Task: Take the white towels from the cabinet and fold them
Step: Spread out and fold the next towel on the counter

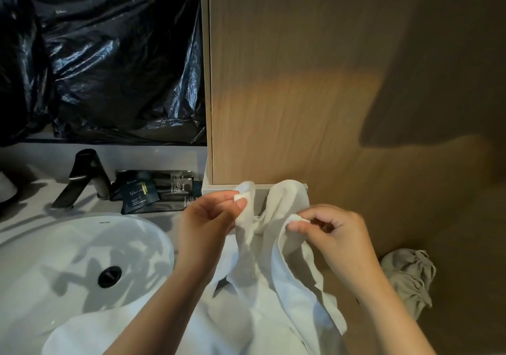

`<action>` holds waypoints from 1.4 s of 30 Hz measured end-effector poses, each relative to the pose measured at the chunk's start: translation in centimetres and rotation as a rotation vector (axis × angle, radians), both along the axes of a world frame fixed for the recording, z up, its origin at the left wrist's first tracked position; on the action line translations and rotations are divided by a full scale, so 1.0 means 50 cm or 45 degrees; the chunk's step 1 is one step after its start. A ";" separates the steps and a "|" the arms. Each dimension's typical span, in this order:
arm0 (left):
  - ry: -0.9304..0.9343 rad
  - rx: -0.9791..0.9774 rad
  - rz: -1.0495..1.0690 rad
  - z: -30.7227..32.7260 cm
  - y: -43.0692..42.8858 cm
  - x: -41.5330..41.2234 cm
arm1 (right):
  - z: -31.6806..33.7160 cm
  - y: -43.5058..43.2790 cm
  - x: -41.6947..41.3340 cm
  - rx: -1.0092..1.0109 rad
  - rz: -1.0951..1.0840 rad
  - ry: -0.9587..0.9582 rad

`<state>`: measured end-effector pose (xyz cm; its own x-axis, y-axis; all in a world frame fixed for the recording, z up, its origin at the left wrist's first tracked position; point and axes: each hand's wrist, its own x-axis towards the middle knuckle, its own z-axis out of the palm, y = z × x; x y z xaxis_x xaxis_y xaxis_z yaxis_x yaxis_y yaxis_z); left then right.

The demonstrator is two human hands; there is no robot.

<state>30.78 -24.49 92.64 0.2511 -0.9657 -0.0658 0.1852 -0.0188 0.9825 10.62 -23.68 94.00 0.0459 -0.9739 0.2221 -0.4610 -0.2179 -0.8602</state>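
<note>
Leftmost, basin (pixel 68 247): white, black tap (pixel 82 179) behind it.
Sachets (pixel 153 191): dark, beside the tap.
Left hand (pixel 208 228): pinching one corner of the white towel (pixel 273 286).
Towel: hanging between both hands above the counter.
Right hand (pixel 336 234): pinching another corner.
Cabinet (pixel 328 80): wooden, behind.

Both forearms are bare, with no sleeve showing up to the bottom edge of the frame. The left hand (pixel 208 217) and right hand (pixel 336 234) wear no gloves, rings or watch.
</note>
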 end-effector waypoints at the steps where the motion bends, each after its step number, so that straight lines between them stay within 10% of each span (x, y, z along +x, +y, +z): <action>1: -0.026 -0.002 0.004 0.005 -0.001 -0.005 | 0.004 0.004 0.001 0.010 0.022 -0.027; 42: -0.210 -0.193 -0.167 0.031 0.052 -0.017 | 0.020 -0.007 0.054 -0.066 0.139 0.005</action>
<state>29.92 -21.91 94.17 0.1182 -0.9865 0.1133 0.0279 0.1173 0.9927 13.32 -24.06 95.00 0.1524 -0.9502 0.2719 -0.4357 -0.3115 -0.8445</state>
